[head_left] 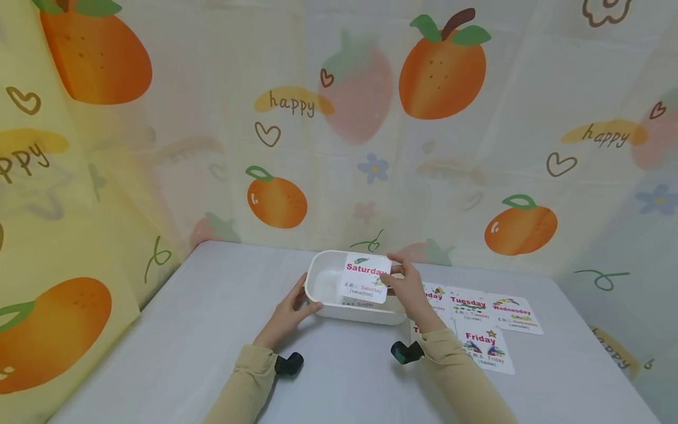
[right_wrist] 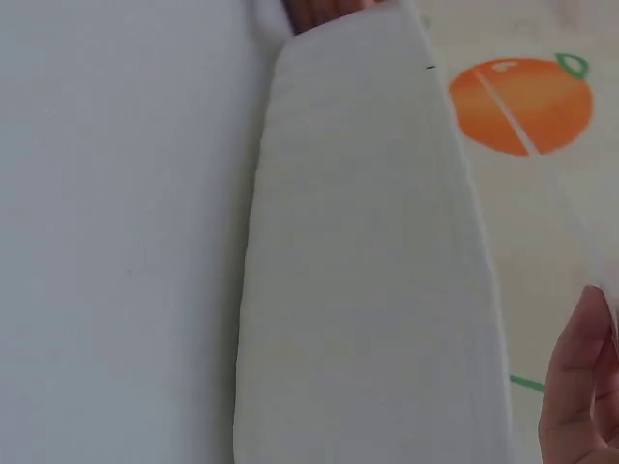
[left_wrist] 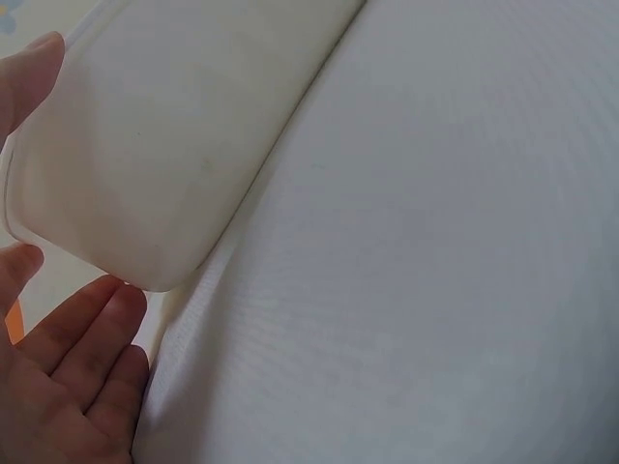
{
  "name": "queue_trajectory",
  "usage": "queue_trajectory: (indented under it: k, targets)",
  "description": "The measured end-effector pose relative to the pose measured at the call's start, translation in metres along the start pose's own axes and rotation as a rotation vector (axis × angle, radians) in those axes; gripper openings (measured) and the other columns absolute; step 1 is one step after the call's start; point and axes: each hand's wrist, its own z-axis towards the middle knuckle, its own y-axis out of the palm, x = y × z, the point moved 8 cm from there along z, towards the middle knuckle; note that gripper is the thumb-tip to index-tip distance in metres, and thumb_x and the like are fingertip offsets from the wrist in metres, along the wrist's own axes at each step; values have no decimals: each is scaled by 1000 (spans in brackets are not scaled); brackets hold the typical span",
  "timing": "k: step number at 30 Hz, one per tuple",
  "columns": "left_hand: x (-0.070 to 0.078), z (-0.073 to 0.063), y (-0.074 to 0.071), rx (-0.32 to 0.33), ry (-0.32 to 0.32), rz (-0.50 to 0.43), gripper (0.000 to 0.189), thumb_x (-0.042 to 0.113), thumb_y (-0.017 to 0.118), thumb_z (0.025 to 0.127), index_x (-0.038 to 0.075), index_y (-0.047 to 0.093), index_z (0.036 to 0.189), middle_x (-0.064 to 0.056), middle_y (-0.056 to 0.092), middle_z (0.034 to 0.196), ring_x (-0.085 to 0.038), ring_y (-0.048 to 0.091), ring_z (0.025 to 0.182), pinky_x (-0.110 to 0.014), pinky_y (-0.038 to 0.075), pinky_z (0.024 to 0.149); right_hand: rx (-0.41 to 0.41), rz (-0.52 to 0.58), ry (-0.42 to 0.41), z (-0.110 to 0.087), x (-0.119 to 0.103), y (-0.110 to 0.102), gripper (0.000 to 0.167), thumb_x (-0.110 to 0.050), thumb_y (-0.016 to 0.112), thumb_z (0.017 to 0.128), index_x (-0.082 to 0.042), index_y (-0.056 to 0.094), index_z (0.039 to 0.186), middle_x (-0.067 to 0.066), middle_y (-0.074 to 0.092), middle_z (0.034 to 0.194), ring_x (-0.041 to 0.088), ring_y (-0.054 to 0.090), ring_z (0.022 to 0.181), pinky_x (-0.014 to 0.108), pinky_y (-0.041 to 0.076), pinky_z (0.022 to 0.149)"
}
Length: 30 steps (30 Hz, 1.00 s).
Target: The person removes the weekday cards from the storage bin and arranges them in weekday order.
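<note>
A white plastic box (head_left: 324,281) sits on the table, its left end held by my left hand (head_left: 288,312), thumb at the front rim and fingers round the end. In the left wrist view that hand's fingertips (left_wrist: 126,302) touch the box's corner. My right hand (head_left: 413,295) pinches the "Saturday" card (head_left: 365,278) by its right edge, tilted up over the box. Below it, a "Sunday" card (head_left: 357,304) shows partly inside the box. At the edge of the right wrist view are fingers (right_wrist: 578,358) of my right hand, beside the box wall (right_wrist: 368,232).
Right of the box lie a "Tuesday" card (head_left: 468,304), a "Wednesday" card (head_left: 512,312) and a "Friday" card (head_left: 482,347). A Monday card (head_left: 435,299) and another card are partly covered by my right arm. A fruit-printed cloth (head_left: 371,194) hangs behind the table.
</note>
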Motion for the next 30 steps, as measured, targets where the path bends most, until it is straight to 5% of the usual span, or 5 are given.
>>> queue_trajectory:
  k: [12, 22, 30]
  targets:
    - [1, -2, -2, -5, -15, -40, 87, 42, 73, 78, 32, 22, 148, -2, 45, 137, -23, 41, 125, -55, 31, 99, 98, 84, 103, -34, 19, -79, 53, -8, 57, 92, -14, 39, 142, 9, 49, 109, 13, 58, 82, 23, 50, 68]
    - [2, 0, 2, -25, 11, -41, 88, 45, 72, 77, 32, 22, 148, -4, 45, 137, -23, 41, 125, -56, 28, 100, 201, 194, 239, -83, 69, -158, 59, -18, 55, 95, -15, 28, 147, -1, 38, 104, 4, 52, 87, 16, 46, 72]
    - [1, -1, 0, -15, -17, -43, 88, 46, 73, 76, 34, 22, 147, -2, 44, 138, -21, 40, 126, -57, 28, 100, 346, -42, 380, -112, 104, -231, 56, -22, 51, 97, -19, 27, 147, 1, 40, 114, 3, 46, 92, 10, 43, 71]
